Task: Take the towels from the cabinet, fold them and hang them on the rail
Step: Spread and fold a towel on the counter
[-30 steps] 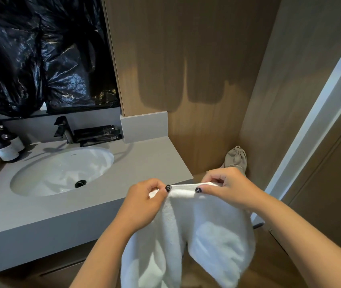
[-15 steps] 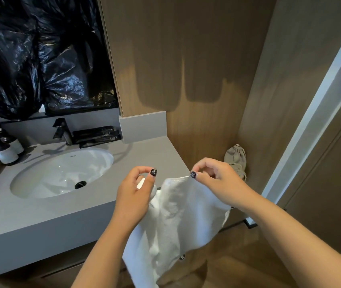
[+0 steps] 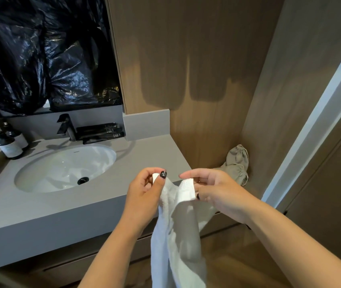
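Note:
A white towel (image 3: 183, 235) hangs down in front of me, off the right end of the grey vanity counter (image 3: 40, 206). My left hand (image 3: 144, 191) pinches one top corner of it between thumb and fingers. My right hand (image 3: 213, 189) pinches the other top corner, close beside the left. The towel's upper edge sags in a short dip between the two hands, and its lower part runs out of the bottom of the view. No rail or cabinet shows in this view.
A white oval basin (image 3: 65, 168) is sunk in the counter, with a black tap (image 3: 66, 126) and dark tubes (image 3: 101, 133) behind it. Two pump bottles (image 3: 9, 145) stand at the far left. A beige cloth bag (image 3: 236, 163) lies in the wooden corner niche. Black plastic (image 3: 44, 50) covers the mirror.
The hands have come closer together and the towel's top edge has gone slack between them. The towel has bunched narrower, and the right hand has shifted its pinch along the edge.

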Demonstrator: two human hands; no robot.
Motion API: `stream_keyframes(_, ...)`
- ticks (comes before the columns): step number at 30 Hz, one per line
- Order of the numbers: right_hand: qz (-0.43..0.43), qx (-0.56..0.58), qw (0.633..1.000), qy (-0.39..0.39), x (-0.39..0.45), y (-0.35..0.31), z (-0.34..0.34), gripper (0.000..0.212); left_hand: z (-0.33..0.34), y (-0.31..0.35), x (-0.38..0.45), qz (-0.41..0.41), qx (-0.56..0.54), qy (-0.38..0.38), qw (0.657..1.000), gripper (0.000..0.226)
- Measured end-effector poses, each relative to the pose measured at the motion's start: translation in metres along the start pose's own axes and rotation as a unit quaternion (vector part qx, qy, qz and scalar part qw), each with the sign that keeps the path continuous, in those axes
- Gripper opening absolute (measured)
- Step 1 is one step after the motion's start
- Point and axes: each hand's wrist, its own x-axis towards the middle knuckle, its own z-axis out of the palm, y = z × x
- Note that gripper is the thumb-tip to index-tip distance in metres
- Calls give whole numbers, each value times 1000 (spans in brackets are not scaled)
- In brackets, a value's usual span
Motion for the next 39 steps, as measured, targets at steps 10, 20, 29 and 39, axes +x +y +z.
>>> stream_keyframes(10, -156, -260, 948, 95, 4, 7, 4, 5, 2, 12, -2, -10, -17, -62, 998, 33)
stream_keyframes(20, -233, -201, 946, 104, 11, 3, 8, 15, 2, 13, 1, -12, -40, -49, 998, 31)
stream_keyframes(29, -239, -81, 956, 149, 20, 14, 20, 8, 6, 13, -1, 10, -79, -45, 996, 24)
stream_keyframes(39, -207, -27, 966, 152, 21, 20, 23, 16, 6, 12, -1, 48, -85, -36, 995, 24)
